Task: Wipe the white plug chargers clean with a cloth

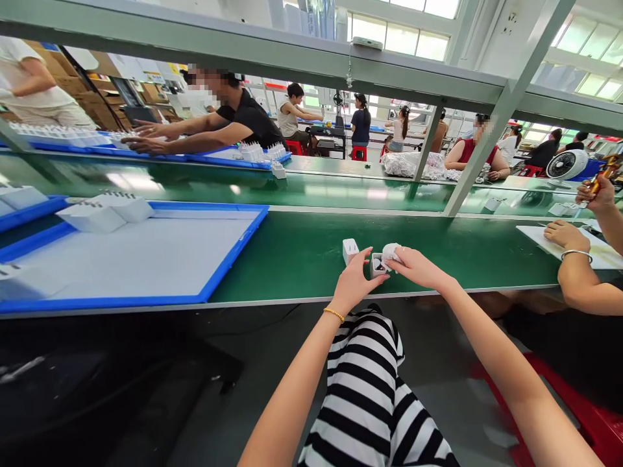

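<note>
A small white charger housing [378, 274] stands on the green worktop with its open top up, dark parts showing inside. My left hand [351, 285] curls around its left and near sides, thumb at the front, steadying it. In my right hand [417, 267] is a crumpled white cloth [390, 254], pinched and held against the right side of the housing's opening. Just left of them, behind my left fingers, a second white housing [349, 249] stands with slots in its upper face.
At the left lies a blue-rimmed tray [204, 250] with white chargers [109, 211] on it. A metal frame post [479, 152] rises beyond the worktop. To the right, a co-worker's hand [567, 235] rests on a white board [603, 254]; their other hand holds an orange tool [605, 172].
</note>
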`<action>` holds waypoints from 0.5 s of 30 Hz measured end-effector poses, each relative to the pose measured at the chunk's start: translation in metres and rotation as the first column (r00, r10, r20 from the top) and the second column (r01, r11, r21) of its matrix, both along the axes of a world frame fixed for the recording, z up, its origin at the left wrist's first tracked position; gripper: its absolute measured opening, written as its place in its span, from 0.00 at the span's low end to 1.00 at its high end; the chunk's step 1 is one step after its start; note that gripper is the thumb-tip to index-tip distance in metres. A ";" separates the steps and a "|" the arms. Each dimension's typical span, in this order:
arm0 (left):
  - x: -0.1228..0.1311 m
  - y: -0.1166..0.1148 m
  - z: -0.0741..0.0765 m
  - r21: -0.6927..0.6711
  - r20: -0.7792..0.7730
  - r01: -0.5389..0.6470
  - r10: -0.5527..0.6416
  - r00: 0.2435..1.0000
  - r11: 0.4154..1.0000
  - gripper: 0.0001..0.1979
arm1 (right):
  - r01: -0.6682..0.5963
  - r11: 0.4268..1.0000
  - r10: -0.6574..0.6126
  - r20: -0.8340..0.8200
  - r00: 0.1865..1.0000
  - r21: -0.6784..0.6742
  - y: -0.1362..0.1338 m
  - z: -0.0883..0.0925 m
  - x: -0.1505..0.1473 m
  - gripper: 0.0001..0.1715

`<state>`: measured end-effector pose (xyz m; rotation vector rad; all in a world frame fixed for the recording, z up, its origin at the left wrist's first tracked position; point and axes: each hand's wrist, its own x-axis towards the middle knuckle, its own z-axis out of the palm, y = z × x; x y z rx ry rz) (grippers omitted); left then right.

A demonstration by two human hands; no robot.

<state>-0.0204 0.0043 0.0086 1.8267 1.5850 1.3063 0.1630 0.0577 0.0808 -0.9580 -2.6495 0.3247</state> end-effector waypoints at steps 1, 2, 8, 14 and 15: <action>-0.001 0.000 0.001 -0.037 -0.002 0.052 -0.052 0.999 0.998 0.38 | -0.024 0.999 0.023 0.028 0.999 0.023 -0.001 0.002 0.001 0.18; -0.003 0.000 0.002 -0.071 -0.005 0.091 -0.091 0.996 0.993 0.39 | -0.045 0.998 0.042 0.055 0.998 0.052 -0.002 0.004 0.001 0.16; -0.006 -0.002 0.005 -0.089 0.010 0.154 -0.153 0.988 0.984 0.39 | -0.149 0.950 0.076 0.258 0.963 0.275 -0.003 0.010 -0.011 0.10; -0.005 -0.003 0.003 -0.086 -0.031 0.139 -0.142 0.989 0.987 0.31 | -0.255 0.871 0.047 0.444 0.895 0.420 -0.006 0.009 -0.020 0.11; -0.005 -0.003 0.003 -0.081 -0.039 0.136 -0.140 0.989 0.987 0.30 | -0.260 0.865 0.038 0.460 0.887 0.429 -0.007 0.009 -0.020 0.12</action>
